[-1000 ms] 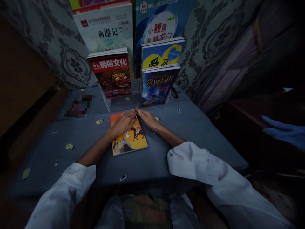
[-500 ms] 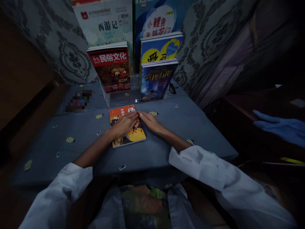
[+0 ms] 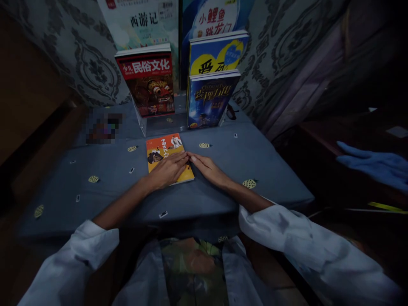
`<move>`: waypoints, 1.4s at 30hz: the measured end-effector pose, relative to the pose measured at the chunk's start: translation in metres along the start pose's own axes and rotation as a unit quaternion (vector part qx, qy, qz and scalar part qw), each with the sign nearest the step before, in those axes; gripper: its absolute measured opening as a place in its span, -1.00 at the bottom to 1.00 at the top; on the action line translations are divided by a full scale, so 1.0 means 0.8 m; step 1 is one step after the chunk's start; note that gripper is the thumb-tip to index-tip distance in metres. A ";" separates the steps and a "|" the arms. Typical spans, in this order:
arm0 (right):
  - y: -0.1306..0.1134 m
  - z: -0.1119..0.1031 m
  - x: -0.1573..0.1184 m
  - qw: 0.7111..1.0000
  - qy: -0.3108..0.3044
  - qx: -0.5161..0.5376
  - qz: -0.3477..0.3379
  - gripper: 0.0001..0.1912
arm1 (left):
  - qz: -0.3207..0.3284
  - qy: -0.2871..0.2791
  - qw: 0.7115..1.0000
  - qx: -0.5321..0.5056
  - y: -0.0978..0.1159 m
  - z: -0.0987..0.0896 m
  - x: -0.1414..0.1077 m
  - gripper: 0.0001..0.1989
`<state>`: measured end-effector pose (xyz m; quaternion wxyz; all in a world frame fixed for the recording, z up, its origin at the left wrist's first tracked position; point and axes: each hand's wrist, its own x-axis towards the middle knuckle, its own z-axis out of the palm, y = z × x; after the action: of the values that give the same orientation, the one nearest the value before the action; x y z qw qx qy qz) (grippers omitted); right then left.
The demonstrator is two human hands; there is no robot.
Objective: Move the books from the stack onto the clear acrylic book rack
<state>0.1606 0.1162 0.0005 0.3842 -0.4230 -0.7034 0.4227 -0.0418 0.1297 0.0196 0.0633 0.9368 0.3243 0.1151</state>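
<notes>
A small orange-and-yellow book (image 3: 174, 142) lies flat on the blue cloth, its printed title facing up. Across its lower half rests my left hand (image 3: 168, 171), fingers stretched out flat and hiding part of the cover. My right hand (image 3: 207, 168) is at the book's right edge, fingers extended and holding nothing. The fingertips of both hands meet near that edge; whether the right ones press on the book I cannot tell.
Behind, a clear stand (image 3: 154, 127) carries a red book (image 3: 149, 87), a dark blue book (image 3: 210, 102) and others. Sunglasses (image 3: 232, 112) lie right of it. A pixelated patch (image 3: 103, 127) is on the cloth (image 3: 111, 195). A blue glove (image 3: 372, 163) is at far right.
Both hands have slid down the book toward me, uncovering more of its upper cover. The books on the stand appear slightly higher in the view.
</notes>
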 end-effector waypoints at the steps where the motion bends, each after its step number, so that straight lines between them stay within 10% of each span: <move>1: -0.003 0.000 -0.005 1.000 0.000 0.002 0.002 -0.39 | 0.005 0.003 1.000 0.004 0.003 0.001 -0.003 -0.56; 23: -0.036 0.016 -0.107 0.990 -0.045 -0.129 -0.024 -0.40 | -0.009 0.059 0.992 0.112 0.097 0.035 -0.065 -0.54; 42: -0.050 0.068 -0.082 0.905 -0.140 -0.355 -0.186 -0.49 | -0.129 0.150 0.972 0.124 0.086 0.022 -0.168 -0.53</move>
<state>0.1238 0.0299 0.0064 0.1772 -0.3297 -0.9194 0.1208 -0.0991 -0.0088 -0.0074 -0.0883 0.8595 0.4600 0.2046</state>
